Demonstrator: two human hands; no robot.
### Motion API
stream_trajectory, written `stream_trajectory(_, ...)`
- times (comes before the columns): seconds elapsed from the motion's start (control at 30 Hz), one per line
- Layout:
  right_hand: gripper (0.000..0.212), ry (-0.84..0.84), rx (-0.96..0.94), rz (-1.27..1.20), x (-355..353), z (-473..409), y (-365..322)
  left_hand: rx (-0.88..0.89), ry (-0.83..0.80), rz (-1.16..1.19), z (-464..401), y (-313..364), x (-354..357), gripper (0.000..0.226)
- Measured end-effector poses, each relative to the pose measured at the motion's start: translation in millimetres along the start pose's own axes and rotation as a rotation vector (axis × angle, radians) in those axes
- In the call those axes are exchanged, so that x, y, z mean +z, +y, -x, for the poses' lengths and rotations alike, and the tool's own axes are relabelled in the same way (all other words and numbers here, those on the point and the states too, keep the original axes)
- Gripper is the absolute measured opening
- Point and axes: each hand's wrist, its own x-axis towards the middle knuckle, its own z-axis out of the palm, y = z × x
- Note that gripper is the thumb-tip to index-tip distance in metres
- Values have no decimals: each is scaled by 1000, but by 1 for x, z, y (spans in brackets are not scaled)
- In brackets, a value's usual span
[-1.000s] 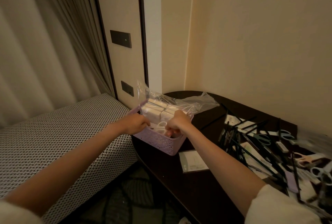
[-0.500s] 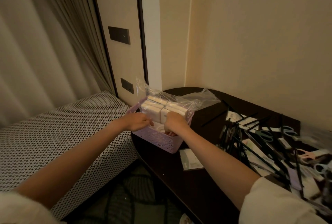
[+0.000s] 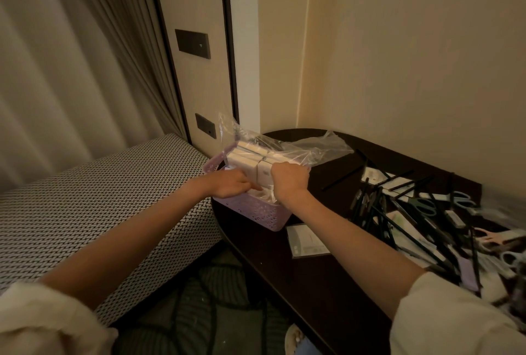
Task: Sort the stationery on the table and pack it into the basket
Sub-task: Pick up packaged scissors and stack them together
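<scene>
At mid-frame the right hand (image 3: 289, 181) is fisted round the clear bag (image 3: 287, 149) of white boxes (image 3: 244, 162), holding it in the purple basket (image 3: 256, 210); the left hand (image 3: 227, 183), fingers loosely extended, reaches into the basket beside it. The bag looks slippery and top-heavy; a loose grip could let it tip out. The basket sits near the table (image 3: 327, 283) edge, so a push may slide it off; pens and scissors (image 3: 421, 212) wait at right.

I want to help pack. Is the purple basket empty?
Not empty: a clear plastic bag of white boxes sits inside the purple basket.
</scene>
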Motion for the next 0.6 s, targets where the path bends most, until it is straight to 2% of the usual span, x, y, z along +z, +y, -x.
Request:
stream_trajectory(0.13, 26, -7, -49, -92, -1, -1, 11, -53, -46, -24, -2, 3, -1, 41)
stream_trajectory(0.27, 18, -98, -69, -528, -9, 4, 34, -42, 6, 1, -4, 2, 0, 39)
stream_trajectory(0.33, 18, -13, -52, -653, -12, 12, 48, -13, 146, 5, -3, 5, 1, 36)
stream_trajectory(0.43, 9, 171, 48, -686, -14, 27, 72, 15, 446, 28, 4, 17, 6, 32)
stream_trajectory(0.53, 19, 211, 144, -641, -13, 49, 98, 112, 772, 94, 13, 38, 17, 28)
stream_trajectory(0.6, 24, 189, 180, -627, -9, 70, 115, 207, 859, 124, 18, 56, 24, 30)
